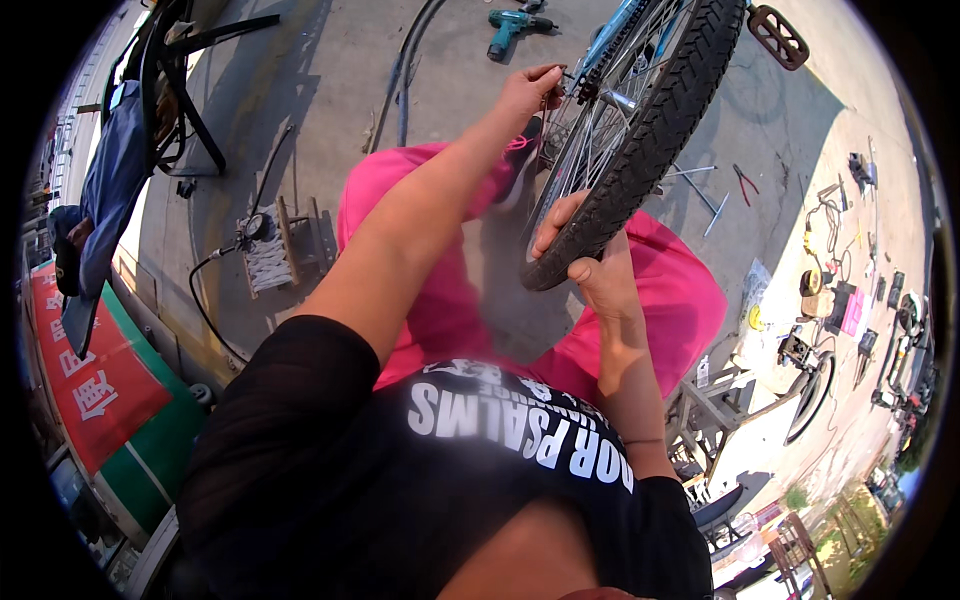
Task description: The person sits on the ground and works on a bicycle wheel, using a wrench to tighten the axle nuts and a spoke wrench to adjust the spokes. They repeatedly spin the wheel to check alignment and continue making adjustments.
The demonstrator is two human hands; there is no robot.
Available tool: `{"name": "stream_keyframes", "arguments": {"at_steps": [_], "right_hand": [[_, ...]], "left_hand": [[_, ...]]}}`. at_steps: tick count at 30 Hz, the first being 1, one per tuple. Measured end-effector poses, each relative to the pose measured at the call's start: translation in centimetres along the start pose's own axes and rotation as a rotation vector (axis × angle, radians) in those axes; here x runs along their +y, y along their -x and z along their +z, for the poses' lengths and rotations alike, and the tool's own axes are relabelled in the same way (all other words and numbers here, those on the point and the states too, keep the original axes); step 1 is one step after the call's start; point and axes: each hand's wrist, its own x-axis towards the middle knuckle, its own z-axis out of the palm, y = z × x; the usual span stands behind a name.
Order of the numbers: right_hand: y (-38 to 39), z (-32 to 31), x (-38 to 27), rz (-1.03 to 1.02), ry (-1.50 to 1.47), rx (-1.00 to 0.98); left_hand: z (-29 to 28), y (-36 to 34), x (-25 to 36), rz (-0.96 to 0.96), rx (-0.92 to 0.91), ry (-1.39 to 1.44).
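A bicycle wheel with a black knobby tyre stands tilted in front of me, between my knees in pink trousers. My right hand grips the tyre at its near end, fingers on one side and thumb on the other. Beside the hub, next to the chain and sprockets, my left hand is closed in a pinch. Whatever its fingertips hold is too small to make out. Part of the blue frame shows beyond, and a pedal juts out at the far right.
A teal power drill lies ahead on the concrete. Right of the wheel are a metal wrench with several arms and red-handled pliers. At left, a pressure gauge with hose rests on a small stool. Tools and parts litter the right.
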Motion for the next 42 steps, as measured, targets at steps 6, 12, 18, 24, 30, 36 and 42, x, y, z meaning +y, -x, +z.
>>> {"name": "stream_keyframes", "arguments": {"at_steps": [6,12,18,24,30,36,42], "right_hand": [[0.4,-0.4,0.7,0.006,0.095,0.122],[0.3,0.6,0.1,-0.037,0.092,0.139],[0.0,0.4,0.3,-0.063,0.089,0.108],[0.0,0.1,0.5,-0.089,0.013,0.115],[-1.1,2.2,1.2,-0.062,0.019,0.003],[0.4,0.1,0.7,-0.094,0.061,0.123],[-0.1,0.6,1.2,-0.109,0.035,0.073]], "left_hand": [[0.6,-0.4,0.8,-0.014,0.008,-0.096],[-0.5,-0.8,2.1,-0.009,-0.078,-0.304],[1.0,-0.7,2.1,0.029,0.026,-0.459],[1.9,-3.2,0.8,0.078,0.094,-0.729],[-9.5,-9.0,-1.1,-0.107,-0.243,-0.071],[-0.7,-3.3,4.3,-0.081,-0.307,-0.612],[-3.1,-4.4,2.6,-0.094,-0.315,-0.524]]}}
